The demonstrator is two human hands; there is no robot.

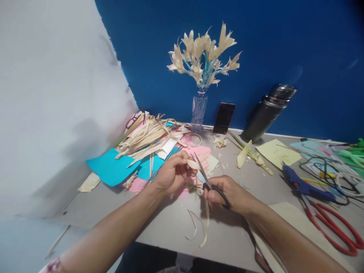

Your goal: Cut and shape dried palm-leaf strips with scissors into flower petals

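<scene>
My left hand is closed in a pinch on a small pale strip of dried corn husk over the middle of the grey table. My right hand grips the black handles of a pair of small scissors. The scissor blades point up and left, and touch the husk piece. Thin husk trimmings lie curled on the table just below both hands.
A heap of husk strips lies on blue paper and pink paper at the left. At the back stand a vase of husk flowers, a phone and a dark flask. A blue glue gun and red scissors lie right.
</scene>
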